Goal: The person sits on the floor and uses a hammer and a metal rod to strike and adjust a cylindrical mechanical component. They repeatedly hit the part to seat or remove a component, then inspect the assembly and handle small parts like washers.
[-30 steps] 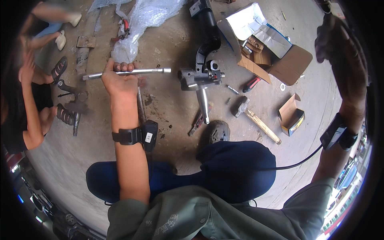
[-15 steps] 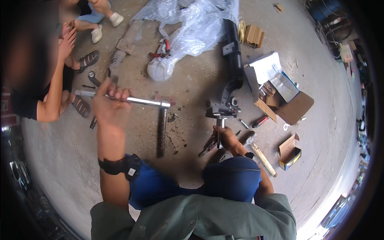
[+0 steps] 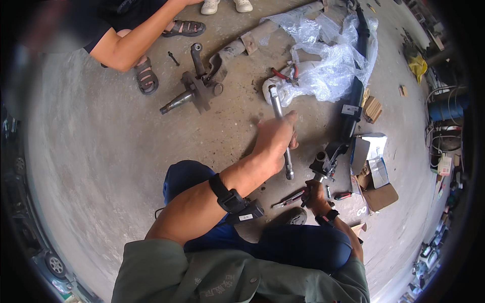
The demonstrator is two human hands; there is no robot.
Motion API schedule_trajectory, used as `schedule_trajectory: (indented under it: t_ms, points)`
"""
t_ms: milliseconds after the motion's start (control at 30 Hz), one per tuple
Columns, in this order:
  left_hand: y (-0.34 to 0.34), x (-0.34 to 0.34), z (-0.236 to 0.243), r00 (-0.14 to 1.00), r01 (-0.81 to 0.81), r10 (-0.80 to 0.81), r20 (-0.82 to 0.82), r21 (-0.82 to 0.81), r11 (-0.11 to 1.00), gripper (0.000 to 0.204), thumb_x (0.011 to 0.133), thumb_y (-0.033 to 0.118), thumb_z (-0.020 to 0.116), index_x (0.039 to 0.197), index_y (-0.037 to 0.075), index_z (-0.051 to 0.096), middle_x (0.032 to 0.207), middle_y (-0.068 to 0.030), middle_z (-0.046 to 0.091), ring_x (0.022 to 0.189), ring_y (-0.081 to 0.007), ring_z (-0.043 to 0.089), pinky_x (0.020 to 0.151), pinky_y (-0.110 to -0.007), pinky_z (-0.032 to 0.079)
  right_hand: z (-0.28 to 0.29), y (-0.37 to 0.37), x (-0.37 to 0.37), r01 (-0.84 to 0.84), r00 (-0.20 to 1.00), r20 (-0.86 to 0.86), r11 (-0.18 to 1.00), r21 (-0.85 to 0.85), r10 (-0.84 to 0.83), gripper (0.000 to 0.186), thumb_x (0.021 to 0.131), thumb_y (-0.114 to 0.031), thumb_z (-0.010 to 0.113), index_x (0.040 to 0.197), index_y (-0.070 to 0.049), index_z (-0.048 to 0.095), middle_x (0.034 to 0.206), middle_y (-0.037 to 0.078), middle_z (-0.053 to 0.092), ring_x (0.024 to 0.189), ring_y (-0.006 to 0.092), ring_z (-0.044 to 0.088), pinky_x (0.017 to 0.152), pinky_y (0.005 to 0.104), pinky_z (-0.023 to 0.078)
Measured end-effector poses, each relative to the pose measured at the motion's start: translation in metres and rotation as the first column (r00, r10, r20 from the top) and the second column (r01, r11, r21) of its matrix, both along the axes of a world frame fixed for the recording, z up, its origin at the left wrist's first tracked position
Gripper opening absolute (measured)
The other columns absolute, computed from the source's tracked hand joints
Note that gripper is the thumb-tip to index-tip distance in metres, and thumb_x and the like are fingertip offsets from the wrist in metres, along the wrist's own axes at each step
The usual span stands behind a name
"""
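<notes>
Head view: hands grip a steel bar [image 3: 281, 132] and tool [image 3: 308, 197]; brown cartons [image 3: 380, 196] right

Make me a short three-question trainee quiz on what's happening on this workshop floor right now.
1. True or false: the left hand grips a long silver metal bar.
2. The right hand reaches down near: A) the dark metal bracket part, B) the clear plastic sheeting, C) the open cardboard box?
3. Fill in: the rusty steering knuckle lies on the bare ______ floor.

Key: 1 true; 2 A; 3 concrete.
</notes>
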State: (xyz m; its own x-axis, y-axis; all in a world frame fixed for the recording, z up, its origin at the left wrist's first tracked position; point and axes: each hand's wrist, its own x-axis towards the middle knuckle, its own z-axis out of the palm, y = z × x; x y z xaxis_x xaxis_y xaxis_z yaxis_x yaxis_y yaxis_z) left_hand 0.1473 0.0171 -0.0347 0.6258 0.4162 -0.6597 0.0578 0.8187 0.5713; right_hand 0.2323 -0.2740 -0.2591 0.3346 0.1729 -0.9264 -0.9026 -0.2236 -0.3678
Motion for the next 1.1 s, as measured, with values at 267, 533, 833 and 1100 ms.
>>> schedule_trajectory:
  t_ms: [267, 533, 833, 1100]
  points:
    - [0.030, 0.008, -0.015, 0.991, -0.120, 0.124, 0.056, -0.063, 0.991, 0.039, 0.103, 0.028, 0.055, 0.070, 0.014, 0.040, 0.064, 0.0015, 0.036, 0.062, -0.0136, 0.039, 0.073, -0.033, 0.043, 0.074, 0.051, -0.010, 0.051, 0.978, -0.205, 0.993, 0.109, -0.028, 0.018, 0.076, -0.030, 0.056, 0.066, -0.023, 0.043, 0.059, -0.005, 0.035, 0.047, 0.0132, 0.035, 0.049, 0.0318, 0.029]
    - [0.043, 0.014, -0.009, 0.989, -0.112, 0.119, 0.087, -0.080, 0.990, 0.038, 0.104, 0.028, 0.053, 0.071, 0.014, 0.040, 0.066, 0.0004, 0.039, 0.063, -0.0149, 0.039, 0.077, -0.035, 0.045, 0.080, 0.128, -0.035, 0.133, 0.966, -0.248, 0.965, 0.227, -0.075, 0.019, 0.071, -0.023, 0.059, 0.064, -0.022, 0.041, 0.061, -0.004, 0.037, 0.050, 0.0129, 0.033, 0.051, 0.0309, 0.027]
    - [0.067, -0.001, 0.002, 0.969, -0.237, 0.233, 0.082, 0.039, 0.971, 0.035, 0.102, 0.024, 0.055, 0.072, 0.014, 0.041, 0.067, 0.0006, 0.040, 0.064, -0.0152, 0.039, 0.075, -0.033, 0.045, 0.021, 0.095, -0.038, 0.115, 0.946, -0.317, 0.856, 0.503, 0.059, 0.028, 0.082, -0.030, 0.055, 0.061, -0.022, 0.038, 0.058, -0.004, 0.031, 0.051, 0.0126, 0.033, 0.052, 0.0294, 0.028]
    - [0.071, -0.007, 0.014, 0.931, -0.244, 0.286, 0.225, -0.199, 0.949, 0.020, 0.102, 0.019, 0.053, 0.085, 0.009, 0.053, 0.067, -0.0009, 0.045, 0.059, -0.0161, 0.045, 0.060, -0.030, 0.043, 0.027, 0.078, -0.032, 0.105, 0.955, -0.293, 0.879, 0.466, 0.041, 0.025, 0.075, -0.027, 0.060, 0.062, -0.021, 0.039, 0.058, -0.004, 0.033, 0.051, 0.0126, 0.034, 0.053, 0.0301, 0.030]
